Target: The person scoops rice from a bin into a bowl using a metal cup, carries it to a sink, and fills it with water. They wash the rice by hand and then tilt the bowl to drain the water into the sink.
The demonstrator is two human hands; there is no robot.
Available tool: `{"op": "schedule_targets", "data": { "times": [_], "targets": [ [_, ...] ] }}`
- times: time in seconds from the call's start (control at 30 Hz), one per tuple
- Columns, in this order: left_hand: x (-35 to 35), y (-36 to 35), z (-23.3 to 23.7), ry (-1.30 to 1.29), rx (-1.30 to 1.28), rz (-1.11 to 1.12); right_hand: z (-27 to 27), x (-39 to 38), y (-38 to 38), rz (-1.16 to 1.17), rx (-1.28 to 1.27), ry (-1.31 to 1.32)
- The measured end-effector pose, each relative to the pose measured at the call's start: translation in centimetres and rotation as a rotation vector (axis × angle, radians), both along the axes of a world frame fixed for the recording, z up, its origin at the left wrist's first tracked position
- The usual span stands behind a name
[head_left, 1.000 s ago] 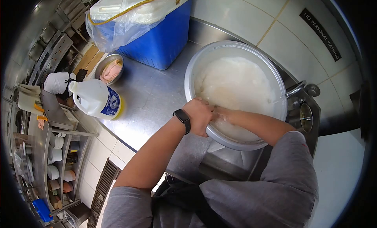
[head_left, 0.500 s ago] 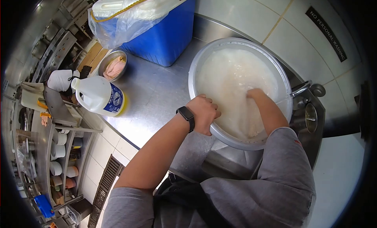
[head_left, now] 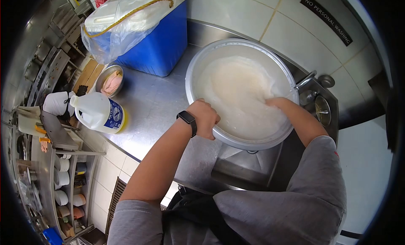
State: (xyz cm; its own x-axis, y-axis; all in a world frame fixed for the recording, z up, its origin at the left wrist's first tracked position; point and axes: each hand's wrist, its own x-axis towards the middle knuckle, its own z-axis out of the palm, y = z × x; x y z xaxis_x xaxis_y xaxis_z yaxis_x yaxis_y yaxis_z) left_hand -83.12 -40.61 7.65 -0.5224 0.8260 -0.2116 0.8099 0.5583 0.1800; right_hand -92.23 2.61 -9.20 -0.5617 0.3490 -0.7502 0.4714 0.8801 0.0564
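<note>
A person's left hand is gripping the rim of a large, round silver metal basin over a steel sink; the right hand, its grip hidden underwater, is apparently stirring the swirling, cloudy whitish water.

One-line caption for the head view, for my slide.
Left hand gripping the silver basin, right hand partly sunk in its cloudy liquid.
</note>
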Motion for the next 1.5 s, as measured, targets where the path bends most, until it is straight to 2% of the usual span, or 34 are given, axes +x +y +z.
{"op": "schedule_targets", "data": {
  "times": [0.03,0.1,0.17,0.2,0.3,0.4,0.53,0.7,0.83,0.9,0.93,1.0,1.07,1.13,1.2,1.27,1.37,1.43,1.47,1.5],
  "targets": [
    [0.0,0.0,0.0,0.002,0.002,-0.005,0.8,0.9,-0.6,-0.005,0.002,0.002],
    [0.0,0.0,-0.2,-0.011,-0.007,0.002,5.1,3.5,-5.5,0.4,-0.266,-0.29],
    [-0.1,0.1,0.1,-0.017,-0.02,0.005,3.7,5.1,-7.0,0.534,-0.278,-0.199],
    [-0.1,0.1,0.1,-0.029,-0.033,0.003,1.7,6.2,-8.2,0.539,-0.28,-0.199],
    [-0.1,-0.2,-0.3,0.036,0.046,-0.028,-5.0,7.9,-11.9,0.375,-0.656,-0.126],
    [-0.3,-0.4,-1.4,0.116,0.136,-0.06,-5.0,6.7,-20.6,0.499,-0.648,0.058],
    [-0.3,-0.3,-0.6,0.067,0.101,-0.022,-4.0,-2.4,-25.6,0.618,-0.495,0.216],
    [-0.4,-0.1,-0.5,0.018,0.001,-0.008,-2.1,-9.8,-20.0,0.638,-0.141,0.294],
    [-0.3,-0.1,-0.7,0.044,0.01,-0.014,1.3,-9.4,-12.0,0.683,0.103,0.252],
    [-0.3,0.0,-0.6,0.047,-0.031,-0.022,0.9,-8.2,-8.3,0.646,0.188,0.349],
    [-0.3,0.0,-0.5,0.048,-0.023,-0.029,1.1,-7.6,-7.0,0.64,0.197,0.347],
    [-0.2,-0.1,-0.2,0.035,-0.041,-0.017,4.0,-5.0,-5.6,0.574,0.179,0.15],
    [-0.2,-0.2,-0.4,0.041,-0.021,-0.022,2.8,-1.9,-3.1,0.598,0.056,0.312],
    [-0.1,-0.2,-0.5,0.044,-0.001,-0.023,6.5,1.8,-6.0,0.555,-0.039,-0.098],
    [-0.1,-0.2,-0.5,0.058,-0.023,-0.011,3.6,3.2,-6.6,0.994,0.082,-0.344],
    [-0.1,-0.2,-0.4,0.039,-0.015,-0.017,-0.4,4.5,-6.4,1.552,-0.145,-0.123],
    [-0.1,-0.3,-0.2,0.021,0.0,-0.021,1.8,7.1,-14.7,1.557,-0.067,-0.211],
    [-0.2,-0.5,-0.4,0.017,-0.001,-0.01,2.8,7.4,-18.2,1.234,-0.111,0.1],
    [-0.1,-0.4,-0.6,0.025,0.013,-0.013,5.1,6.2,-19.5,0.986,-0.065,0.039],
    [-0.2,-0.4,-0.8,0.037,0.029,-0.015,4.1,4.3,-19.0,1.021,-0.071,0.125]
  ]
}}
